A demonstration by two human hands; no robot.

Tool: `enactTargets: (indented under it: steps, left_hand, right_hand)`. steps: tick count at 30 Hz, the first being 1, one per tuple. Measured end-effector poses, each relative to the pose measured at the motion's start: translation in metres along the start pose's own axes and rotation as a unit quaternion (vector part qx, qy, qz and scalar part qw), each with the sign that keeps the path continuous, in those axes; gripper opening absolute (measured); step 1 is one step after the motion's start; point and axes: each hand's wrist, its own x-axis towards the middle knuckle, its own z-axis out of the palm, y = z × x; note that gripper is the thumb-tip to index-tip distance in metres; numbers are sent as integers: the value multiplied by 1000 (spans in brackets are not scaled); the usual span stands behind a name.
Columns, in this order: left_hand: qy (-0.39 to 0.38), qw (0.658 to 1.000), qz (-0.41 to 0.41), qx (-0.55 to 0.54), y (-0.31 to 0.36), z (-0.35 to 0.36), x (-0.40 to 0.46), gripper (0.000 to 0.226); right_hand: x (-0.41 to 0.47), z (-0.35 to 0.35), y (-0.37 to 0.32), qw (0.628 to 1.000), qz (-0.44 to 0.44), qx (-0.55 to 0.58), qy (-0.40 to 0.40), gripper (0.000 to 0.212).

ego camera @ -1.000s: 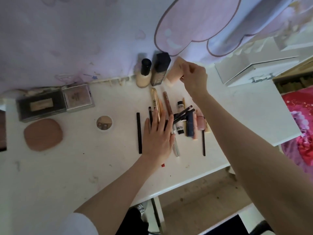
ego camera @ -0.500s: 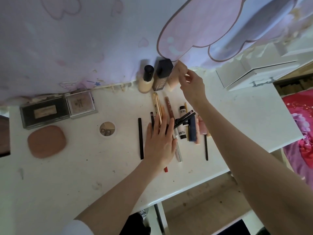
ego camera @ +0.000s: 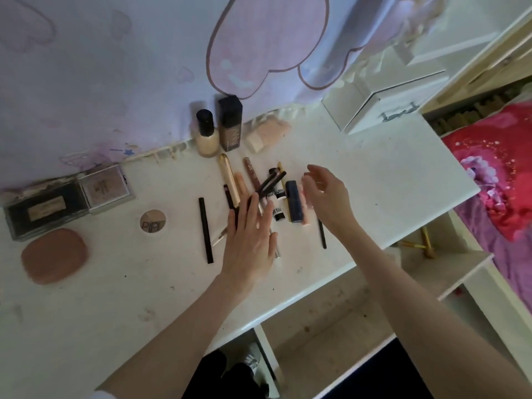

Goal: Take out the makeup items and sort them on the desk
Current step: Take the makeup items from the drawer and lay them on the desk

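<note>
Several pens, tubes and sticks lie in a loose pile [ego camera: 273, 194] on the white desk [ego camera: 388, 180]. My left hand [ego camera: 249, 240] lies flat with straight fingers on the pile's left side. My right hand [ego camera: 325, 194] hovers over the pile's right side, fingers loosely curled, holding nothing, next to a navy tube [ego camera: 295, 204]. A beige tube [ego camera: 266, 133] lies at the wall beside a dark square bottle [ego camera: 229, 122] and a round foundation bottle [ego camera: 206, 133]. A lone black pencil [ego camera: 205, 230] lies left of the pile.
Two compact cases [ego camera: 46, 210] [ego camera: 105, 188], a brown oval compact [ego camera: 53, 259] and a small round pot [ego camera: 152, 220] sit at the desk's left. A white box [ego camera: 383, 108] stands at the back right. A red and purple bed cover [ego camera: 498, 185] lies to the right.
My right hand let go of the beige tube at the wall and came back down to the pile. My left hand stayed on the pile.
</note>
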Motion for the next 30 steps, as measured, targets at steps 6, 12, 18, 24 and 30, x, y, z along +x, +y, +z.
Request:
enactTargets:
  steps: [6, 12, 18, 24, 30]
  left_hand:
    - [-22, 997, 55, 54, 25, 11, -13, 54]
    - [-38, 990, 129, 41, 63, 25, -43, 52]
    - [-29, 967, 250, -38, 109, 60, -74, 44]
    - [-132, 949, 285, 5, 157, 122, -56, 62]
    - [-149, 953, 244, 103, 185, 185, -4, 75]
  right_hand:
    - [-35, -25, 47, 999, 4, -13, 41, 32]
    - [-101, -45, 116, 986, -24, -72, 148, 29]
    - [-131, -64, 189, 982, 59, -171, 53, 36]
    - [-95, -97, 239, 943, 137, -299, -49, 44]
    - [-48, -116, 278, 932, 162, -317, -75, 64]
